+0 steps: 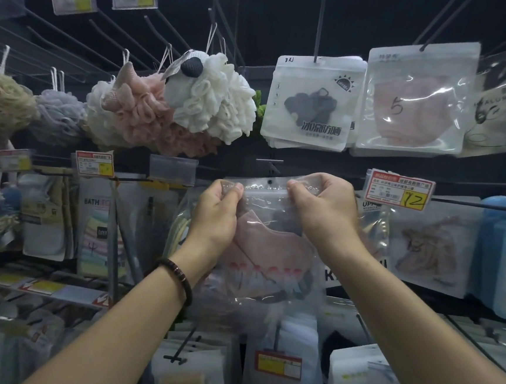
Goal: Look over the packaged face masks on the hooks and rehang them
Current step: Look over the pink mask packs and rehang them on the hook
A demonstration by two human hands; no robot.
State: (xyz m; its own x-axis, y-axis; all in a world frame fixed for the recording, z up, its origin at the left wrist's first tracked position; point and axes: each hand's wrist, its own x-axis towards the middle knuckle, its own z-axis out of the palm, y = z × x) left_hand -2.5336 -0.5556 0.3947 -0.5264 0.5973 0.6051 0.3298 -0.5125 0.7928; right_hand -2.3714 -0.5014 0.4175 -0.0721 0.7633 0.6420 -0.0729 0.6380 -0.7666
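Up at ten o'clock the sponges (pixel 211 96) hang out of play. Into the centre now: the left hand (pixel 219 216) pinches the pack (pixel 271 245) by its top-left corner, thumb and forefinger pressed on the clear film, other fingers curled behind. The pack is held in the air, dead centre, pink mask inside, on no hook. Its hole (pixel 269 182) sits at twelve o'clock on the top edge, between the two hands. Just above it, a dark hook tip (pixel 272 163), and I'd call that the target. The right hand (pixel 323 210) pinches the top-right corner the same way, film bunched under the fingertips.

This reads as the rehang step. The next move calls for lining the hole up with the hook tip and sliding it on, top edge kept taut so the film doesn't fold over the hole.

Hung packs (pixel 311 102) wait at one o'clock, a price tag (pixel 398 190) at three.

Trouble spots: the lettering low on the pack is smeared, both hands hide parts of the mask, and the goods at six o'clock are blurred and cut off.
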